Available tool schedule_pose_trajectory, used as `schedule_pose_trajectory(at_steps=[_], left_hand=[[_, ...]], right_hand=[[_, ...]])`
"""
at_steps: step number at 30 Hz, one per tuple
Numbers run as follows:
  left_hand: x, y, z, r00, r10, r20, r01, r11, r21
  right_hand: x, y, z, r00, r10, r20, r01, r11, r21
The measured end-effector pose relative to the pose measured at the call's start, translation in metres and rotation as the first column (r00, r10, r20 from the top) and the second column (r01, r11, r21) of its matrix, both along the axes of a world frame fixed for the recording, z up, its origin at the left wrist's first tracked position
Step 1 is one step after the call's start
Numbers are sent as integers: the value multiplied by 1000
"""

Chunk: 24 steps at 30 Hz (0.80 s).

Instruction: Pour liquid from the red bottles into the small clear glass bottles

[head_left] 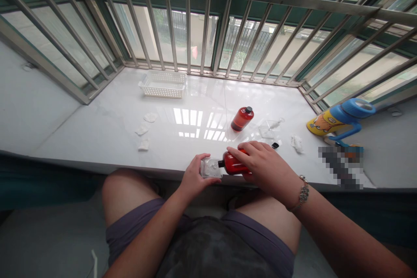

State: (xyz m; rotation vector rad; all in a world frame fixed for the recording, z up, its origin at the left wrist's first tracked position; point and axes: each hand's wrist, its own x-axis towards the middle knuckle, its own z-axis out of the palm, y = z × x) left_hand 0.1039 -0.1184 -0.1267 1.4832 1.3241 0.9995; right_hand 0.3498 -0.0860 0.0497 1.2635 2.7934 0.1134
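Dark tones and one glint of metal

From my end I see a soft, charcoal-grey fabric top (202, 249), mottled with paler and darker patches. Below it come muted purple-grey fabric shorts (265, 238), much the same shade throughout, their loose legs finishing in a hem above the bare knees (119, 184). The left hand (193, 176) and right hand (262, 160) are bare, and so are both forearms (345, 226) as far as my view reaches. Around the right wrist I make out a chunky, silver-coloured, metallic-looking bracelet (304, 193) of rounded pieces set close together with darker gaps.
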Motion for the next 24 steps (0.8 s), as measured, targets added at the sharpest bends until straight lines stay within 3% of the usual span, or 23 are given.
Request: schedule_pose_trajectory(at_steps=[24], left_hand=[[0, 1, 3, 1000, 15, -8, -15, 1000, 1]], right_hand=[[-2, 1, 3, 1000, 7, 10, -7, 1000, -7]])
